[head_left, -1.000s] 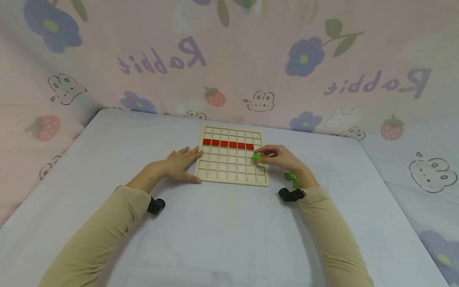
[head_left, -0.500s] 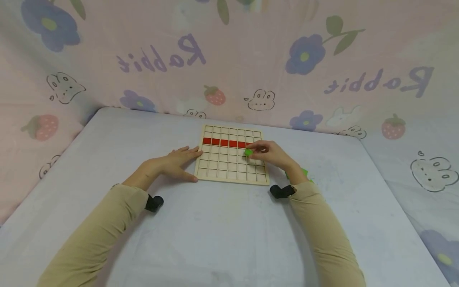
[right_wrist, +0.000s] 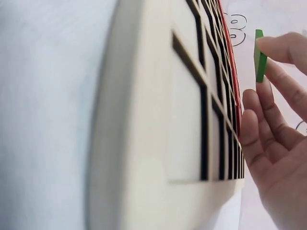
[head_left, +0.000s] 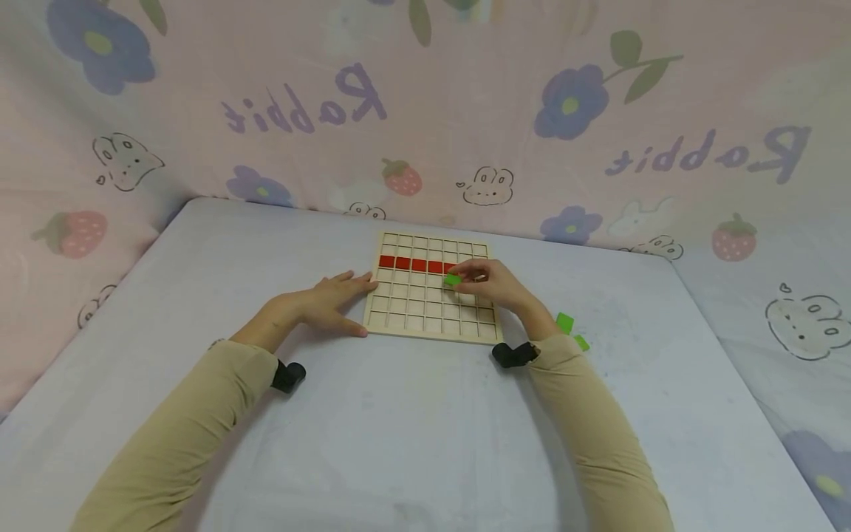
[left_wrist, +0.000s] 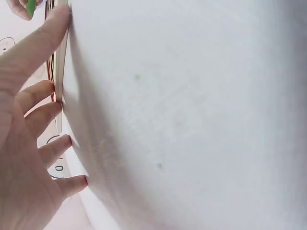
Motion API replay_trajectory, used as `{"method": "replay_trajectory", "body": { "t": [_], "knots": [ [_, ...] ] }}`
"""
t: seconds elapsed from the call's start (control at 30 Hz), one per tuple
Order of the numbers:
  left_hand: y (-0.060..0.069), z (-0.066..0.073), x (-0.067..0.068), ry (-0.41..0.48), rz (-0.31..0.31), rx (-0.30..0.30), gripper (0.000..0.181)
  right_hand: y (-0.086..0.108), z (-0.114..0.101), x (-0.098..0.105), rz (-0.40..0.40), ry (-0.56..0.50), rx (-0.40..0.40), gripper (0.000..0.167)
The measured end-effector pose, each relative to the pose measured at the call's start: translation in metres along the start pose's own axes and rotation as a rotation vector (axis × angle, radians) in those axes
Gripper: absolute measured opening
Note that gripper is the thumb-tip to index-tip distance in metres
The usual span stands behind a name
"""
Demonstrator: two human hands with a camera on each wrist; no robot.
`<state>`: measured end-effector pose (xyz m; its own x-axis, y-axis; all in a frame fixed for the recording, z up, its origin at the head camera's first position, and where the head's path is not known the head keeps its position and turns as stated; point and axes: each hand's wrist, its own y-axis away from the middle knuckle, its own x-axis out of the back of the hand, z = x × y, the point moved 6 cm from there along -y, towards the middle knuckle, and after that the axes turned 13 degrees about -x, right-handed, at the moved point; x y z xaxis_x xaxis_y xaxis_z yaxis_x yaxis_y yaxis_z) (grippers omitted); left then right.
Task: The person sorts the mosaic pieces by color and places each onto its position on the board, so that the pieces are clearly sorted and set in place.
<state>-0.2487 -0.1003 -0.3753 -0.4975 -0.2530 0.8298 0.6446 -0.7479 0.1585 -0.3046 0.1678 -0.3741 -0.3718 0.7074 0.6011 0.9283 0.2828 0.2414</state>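
Observation:
A pale wooden grid board (head_left: 415, 304) lies flat on the table, with a row of red square tiles (head_left: 419, 265) set in its cells. My right hand (head_left: 495, 284) is over the board's right part and pinches a green square tile (head_left: 452, 280) between thumb and fingers. In the right wrist view that green tile (right_wrist: 259, 56) stands on edge, held above the grid. My left hand (head_left: 329, 304) rests at the board's left edge with its fingers spread. The left wrist view shows the thumb and fingertips of this hand (left_wrist: 29, 148) touching the board's side and the table.
Two loose green tiles (head_left: 564, 323) lie on the white table (head_left: 399, 421) beside my right wrist. Black wrist cameras (head_left: 289, 377) sit below each wrist. A patterned cloth (head_left: 425, 111) hangs behind the table.
My right hand has moved left over the board with the green tile, from the right columns to just below the red row. My left hand has stayed at the board's edge.

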Motion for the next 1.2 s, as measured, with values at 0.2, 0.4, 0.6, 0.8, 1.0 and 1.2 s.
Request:
{"method": "replay_trajectory", "body": {
  "t": [0.2,0.4,0.6,0.8,1.0,1.2],
  "knots": [
    [0.000,0.000,-0.001,-0.021,-0.042,0.020,0.091,0.001,-0.012,-0.004,-0.013,0.005,0.010,0.036],
    [0.000,0.000,-0.002,-0.023,-0.071,0.025,0.092,-0.006,-0.015,-0.008,-0.003,-0.015,0.025,0.034],
    [0.000,0.001,-0.003,-0.021,-0.087,0.024,0.092,-0.010,-0.024,-0.015,-0.013,-0.017,0.042,0.033],
    [0.000,0.000,-0.005,-0.038,-0.099,0.020,0.091,-0.015,-0.033,-0.022,-0.025,-0.014,0.060,0.034],
    [-0.001,-0.002,-0.007,-0.057,-0.101,0.024,0.091,-0.018,-0.038,-0.028,-0.013,-0.010,0.035,0.034],
    [-0.001,-0.003,-0.008,-0.069,-0.112,0.031,0.090,-0.024,-0.043,-0.035,-0.010,0.002,0.057,0.033]
  ]
}}
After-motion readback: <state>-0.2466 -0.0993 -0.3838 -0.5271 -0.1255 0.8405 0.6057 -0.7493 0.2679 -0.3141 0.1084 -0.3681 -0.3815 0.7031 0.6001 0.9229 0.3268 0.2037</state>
